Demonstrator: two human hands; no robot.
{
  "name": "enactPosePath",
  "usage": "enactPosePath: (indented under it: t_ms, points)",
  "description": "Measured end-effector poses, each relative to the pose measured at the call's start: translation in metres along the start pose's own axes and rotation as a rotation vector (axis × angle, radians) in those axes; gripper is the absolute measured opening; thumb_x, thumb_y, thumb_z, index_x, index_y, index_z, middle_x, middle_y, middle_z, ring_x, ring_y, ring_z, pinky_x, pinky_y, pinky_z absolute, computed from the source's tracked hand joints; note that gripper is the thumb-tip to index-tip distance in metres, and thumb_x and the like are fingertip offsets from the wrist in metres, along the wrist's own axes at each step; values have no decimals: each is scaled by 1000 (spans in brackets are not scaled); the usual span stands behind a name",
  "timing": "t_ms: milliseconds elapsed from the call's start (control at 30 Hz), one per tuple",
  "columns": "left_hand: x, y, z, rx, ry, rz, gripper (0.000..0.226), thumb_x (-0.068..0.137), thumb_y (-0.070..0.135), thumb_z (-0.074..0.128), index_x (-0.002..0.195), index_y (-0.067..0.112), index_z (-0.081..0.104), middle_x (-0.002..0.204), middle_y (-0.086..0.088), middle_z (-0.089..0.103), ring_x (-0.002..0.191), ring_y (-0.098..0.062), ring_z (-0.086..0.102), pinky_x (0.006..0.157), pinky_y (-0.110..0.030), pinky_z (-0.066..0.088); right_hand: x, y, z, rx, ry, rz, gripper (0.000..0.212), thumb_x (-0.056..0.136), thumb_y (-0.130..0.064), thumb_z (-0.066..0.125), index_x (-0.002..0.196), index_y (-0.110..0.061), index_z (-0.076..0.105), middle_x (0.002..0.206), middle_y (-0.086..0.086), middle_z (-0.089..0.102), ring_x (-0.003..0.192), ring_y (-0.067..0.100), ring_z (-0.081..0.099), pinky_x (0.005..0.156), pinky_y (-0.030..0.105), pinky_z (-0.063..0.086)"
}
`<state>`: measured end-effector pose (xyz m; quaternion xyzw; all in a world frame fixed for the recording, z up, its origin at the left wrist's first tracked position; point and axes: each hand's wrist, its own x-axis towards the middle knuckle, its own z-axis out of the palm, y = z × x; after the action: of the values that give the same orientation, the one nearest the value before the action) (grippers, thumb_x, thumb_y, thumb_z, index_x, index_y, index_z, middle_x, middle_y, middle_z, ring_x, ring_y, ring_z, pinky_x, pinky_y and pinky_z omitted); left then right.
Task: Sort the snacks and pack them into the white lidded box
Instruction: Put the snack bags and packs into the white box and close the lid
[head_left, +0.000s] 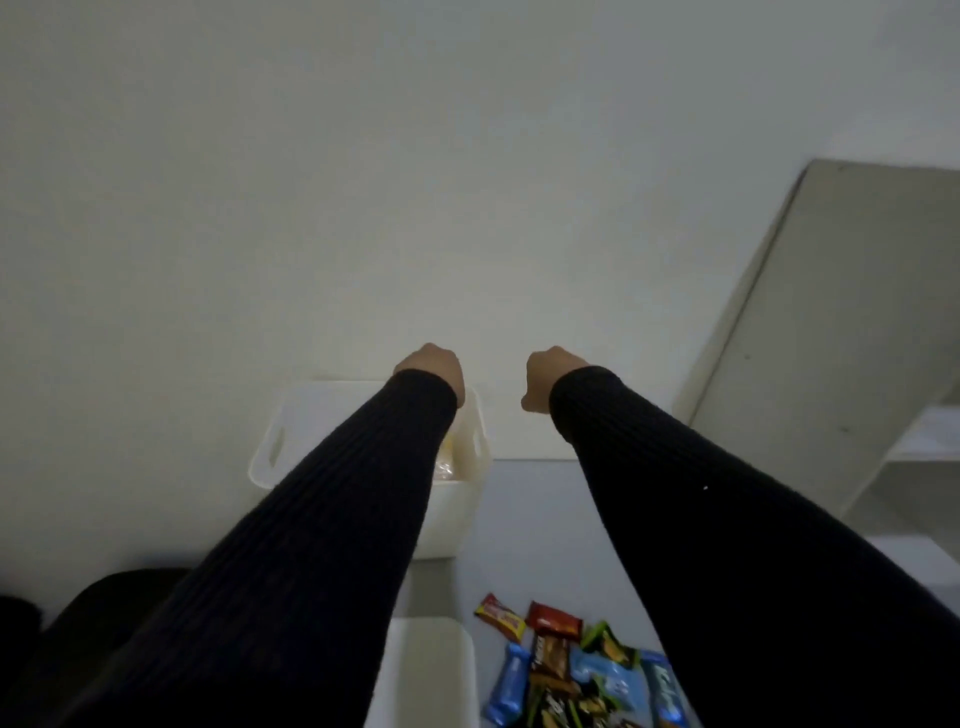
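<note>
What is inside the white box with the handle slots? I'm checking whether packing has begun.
Inside the white box, a bit of something pale yellow shows by the right wall. The left sleeve covers the rest, so the contents are unclear.

I see both arms stretched forward in black sleeves, and they block most of the view of the table. My left forearm crosses over the open white box, covering much of its mouth; only the left side of the opening lies clear. Between my left hand and right hand is an open gap before the bare wall. The snack pile fills the near table between the sleeves, beside the white lid. A white shelf unit closes the right side.
</note>
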<state>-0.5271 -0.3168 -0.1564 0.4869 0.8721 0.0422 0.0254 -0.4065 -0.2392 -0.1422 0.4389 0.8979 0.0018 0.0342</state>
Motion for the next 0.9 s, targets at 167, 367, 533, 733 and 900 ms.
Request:
enactPosePath:
  t_ms: [167,367,533,733,900]
  points:
    - [-23,90,30,-16,-77,65,27,88,10,48,110,-1,60,117,-15,59,105,-28,62,82,-29,51,-45,99,11,3,-38,89,28,89,-14,56,112,1,59,119,15,59,92,28,60,70,27,44]
    - [-45,207,110,67,-342,306,41,92,35,48,118,7,60,130,-9,57,115,-27,55,88,-29,44,-86,222,74,58,-196,207,37,85,-22,62,117,-2,61,124,14,60,111,29,60,84,29,48]
    - [-70,276,165,-119,-531,376,51,97,38,44,143,16,39,150,-4,38,137,-23,36,110,-29,29,-120,294,133,197,-308,294,43,87,-24,64,129,-14,58,138,7,52,125,24,50,103,29,40]
    - [-65,314,258,-388,-723,300,68,93,47,49,151,26,19,153,-6,32,137,-25,38,109,-26,31,-135,339,218,332,-358,400,52,87,-35,60,136,-23,46,140,12,41,127,29,45,104,34,39]
    - [-59,327,301,-556,-792,247,74,91,47,53,151,30,13,150,-4,38,132,-26,43,107,-27,34,-134,351,259,330,-381,431,63,90,-43,54,145,-26,31,150,10,28,135,30,34,111,40,33]
